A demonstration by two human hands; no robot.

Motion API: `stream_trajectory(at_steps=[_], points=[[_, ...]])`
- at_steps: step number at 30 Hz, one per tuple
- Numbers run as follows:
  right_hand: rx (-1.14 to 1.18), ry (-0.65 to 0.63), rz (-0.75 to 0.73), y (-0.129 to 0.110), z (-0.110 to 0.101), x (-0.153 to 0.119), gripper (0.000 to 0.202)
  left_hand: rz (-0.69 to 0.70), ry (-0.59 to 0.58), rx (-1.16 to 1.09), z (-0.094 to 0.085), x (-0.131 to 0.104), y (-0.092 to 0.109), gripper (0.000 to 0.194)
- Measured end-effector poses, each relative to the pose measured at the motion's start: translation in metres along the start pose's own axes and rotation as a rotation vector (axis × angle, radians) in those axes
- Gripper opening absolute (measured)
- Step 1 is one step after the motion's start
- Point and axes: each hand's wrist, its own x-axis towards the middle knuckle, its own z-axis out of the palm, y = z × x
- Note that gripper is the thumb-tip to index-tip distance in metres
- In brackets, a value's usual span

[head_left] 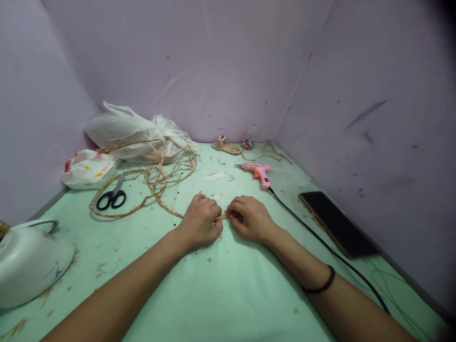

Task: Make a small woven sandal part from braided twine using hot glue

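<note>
A braided straw cord (170, 209) runs from a loose tangle at the left into my hands near the middle of the table. My left hand (202, 221) is closed on it, knuckles up. Just to the right, my right hand (250, 218) pinches the end part of the same cord, and a short stretch shows between the two hands. Black-handled scissors (116, 194) lie inside a loop of the cord. Beyond my right hand, a pink glue gun (259, 174) rests on its side, nozzle pointing left.
At the back left are a white plastic bag (131, 130) and a tissue pack (90, 169). A white bowl (33, 263) stands at the left edge. A small woven piece (227, 147) lies at the back. On the right are a phone (338, 223) and the black cable (320, 242).
</note>
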Motion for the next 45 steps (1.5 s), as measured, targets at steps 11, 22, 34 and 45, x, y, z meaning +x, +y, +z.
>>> stream_trajectory(at_steps=[11,22,34,45], points=[[0.043,-0.004,-0.092,-0.001,-0.001,0.002,0.011,0.027,0.035,-0.061,0.002,-0.002,-0.003,0.009],[0.016,0.035,-0.165,-0.006,0.002,0.002,0.011,-0.003,-0.061,-0.140,-0.007,-0.003,-0.008,0.008],[0.066,0.138,-0.096,-0.007,-0.005,-0.004,0.010,-0.118,-0.062,-0.236,-0.018,-0.013,-0.016,0.008],[0.184,0.054,-0.044,-0.014,0.006,-0.008,0.012,-0.039,-0.020,-0.232,-0.020,-0.014,-0.008,0.010]])
